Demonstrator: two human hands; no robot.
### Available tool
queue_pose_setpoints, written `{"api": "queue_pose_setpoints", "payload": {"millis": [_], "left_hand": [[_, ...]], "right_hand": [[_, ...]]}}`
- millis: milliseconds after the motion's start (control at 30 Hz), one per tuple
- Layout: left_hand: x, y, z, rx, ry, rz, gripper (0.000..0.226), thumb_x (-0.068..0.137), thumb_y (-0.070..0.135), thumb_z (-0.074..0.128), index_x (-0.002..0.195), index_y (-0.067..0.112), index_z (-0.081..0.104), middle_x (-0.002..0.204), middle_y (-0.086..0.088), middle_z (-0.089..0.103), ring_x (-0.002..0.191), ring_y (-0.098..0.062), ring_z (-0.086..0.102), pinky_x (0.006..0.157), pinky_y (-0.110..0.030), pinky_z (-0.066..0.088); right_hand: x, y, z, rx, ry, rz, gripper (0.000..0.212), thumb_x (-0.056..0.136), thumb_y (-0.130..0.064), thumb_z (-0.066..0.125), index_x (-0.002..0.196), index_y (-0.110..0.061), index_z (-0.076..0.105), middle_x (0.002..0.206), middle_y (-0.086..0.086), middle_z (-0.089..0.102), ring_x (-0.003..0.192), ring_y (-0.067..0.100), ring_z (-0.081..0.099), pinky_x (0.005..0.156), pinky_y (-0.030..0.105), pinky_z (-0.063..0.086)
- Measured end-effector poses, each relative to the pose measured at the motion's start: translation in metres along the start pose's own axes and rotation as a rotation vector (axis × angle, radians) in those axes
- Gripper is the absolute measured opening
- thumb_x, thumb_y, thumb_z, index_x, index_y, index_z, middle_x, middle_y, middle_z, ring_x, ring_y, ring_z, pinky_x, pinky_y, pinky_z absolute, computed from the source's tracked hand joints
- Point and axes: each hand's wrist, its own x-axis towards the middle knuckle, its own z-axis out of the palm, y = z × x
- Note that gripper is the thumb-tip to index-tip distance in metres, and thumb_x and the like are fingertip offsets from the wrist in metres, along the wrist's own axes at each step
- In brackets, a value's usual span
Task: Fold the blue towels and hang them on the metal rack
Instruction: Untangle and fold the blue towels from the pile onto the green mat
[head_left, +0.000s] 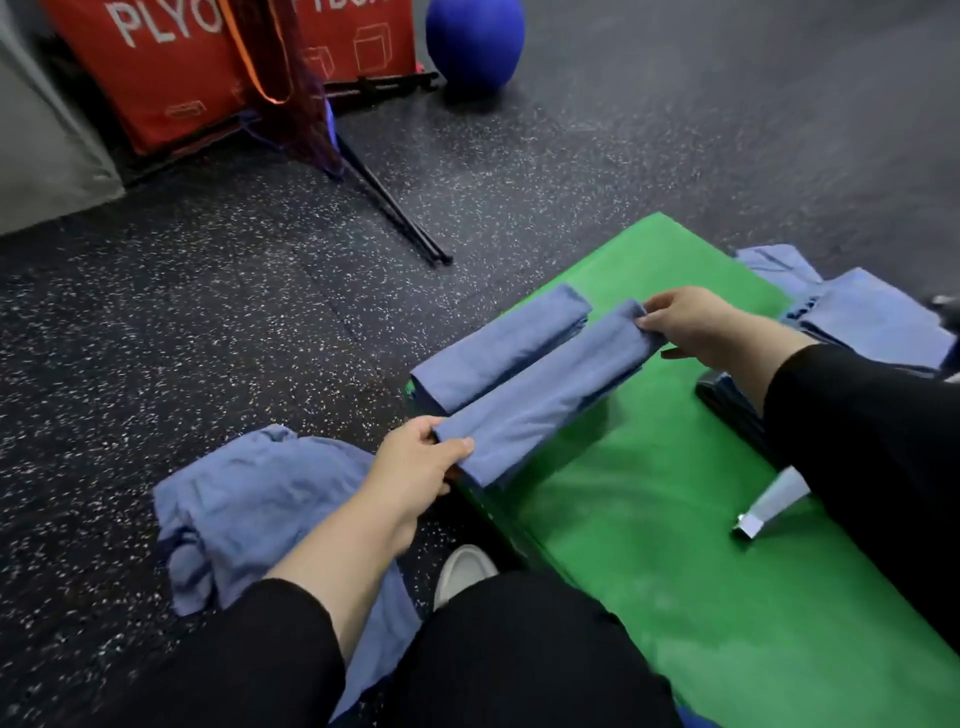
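A folded blue towel is stretched lengthwise just above the green mat. My left hand pinches its near end and my right hand pinches its far end. A second folded blue towel lies beside it on the mat's left edge. A crumpled heap of blue towels lies on the floor to my left. More blue towels sit stacked at the mat's right side. A metal part shows near my right sleeve; I cannot tell whether it belongs to the rack.
Red plyo boxes and a blue ball stand at the back. Black rods slant across the speckled rubber floor. A dark object lies on the mat by my right arm. My knee and white shoe are below.
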Motion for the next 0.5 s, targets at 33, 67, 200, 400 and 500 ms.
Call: {"api": "queue_pose_setpoints", "payload": {"millis": [33,67,200,400,500], "left_hand": [[0.009,-0.004,0.006,0.002,0.003,-0.01,0.015,0.095,0.009,0.067,0.109,0.013,0.066,0.082,0.003,0.067,0.065,-0.008,0.058,0.057,-0.022,0.045],[0.015,-0.007,0.012,0.002,0.01,-0.013,0.014,0.095,0.008,0.067,0.108,0.013,0.065,0.079,0.004,0.067,0.06,-0.005,0.058,0.054,-0.019,0.045],[0.04,-0.017,0.029,0.014,0.018,-0.002,0.021,0.094,0.0,0.066,0.112,0.008,0.063,0.08,0.001,0.067,0.045,0.007,0.055,0.045,-0.008,0.041],[0.064,-0.036,0.036,0.57,0.261,0.223,0.042,0.088,0.027,0.077,0.125,0.016,0.063,0.114,-0.008,0.06,0.095,-0.02,0.057,0.085,-0.029,0.043],[0.057,-0.038,0.051,0.924,0.304,0.576,0.048,0.088,0.033,0.074,0.132,0.019,0.062,0.125,-0.008,0.056,0.113,-0.031,0.056,0.095,-0.046,0.046]], "right_hand": [[0.008,0.007,0.002,-0.021,0.013,0.002,0.015,0.097,-0.011,0.057,0.108,-0.014,0.067,0.098,0.011,0.064,0.091,0.024,0.056,0.079,0.039,0.048],[0.015,0.013,0.005,-0.037,0.025,0.005,0.017,0.097,-0.012,0.058,0.111,-0.013,0.067,0.099,0.011,0.064,0.09,0.024,0.055,0.078,0.038,0.047],[0.044,0.031,0.014,-0.092,0.041,0.019,0.023,0.097,-0.013,0.059,0.119,-0.015,0.066,0.099,0.012,0.063,0.087,0.024,0.053,0.07,0.033,0.044],[0.072,0.041,0.031,-0.268,0.239,0.025,0.045,0.096,-0.03,0.064,0.136,-0.01,0.058,0.128,0.02,0.065,0.113,0.035,0.062,0.097,0.041,0.05],[0.053,0.044,0.057,-0.408,0.352,-0.151,0.049,0.096,-0.044,0.059,0.136,-0.016,0.057,0.137,0.012,0.058,0.126,0.034,0.054,0.103,0.049,0.045]]}}
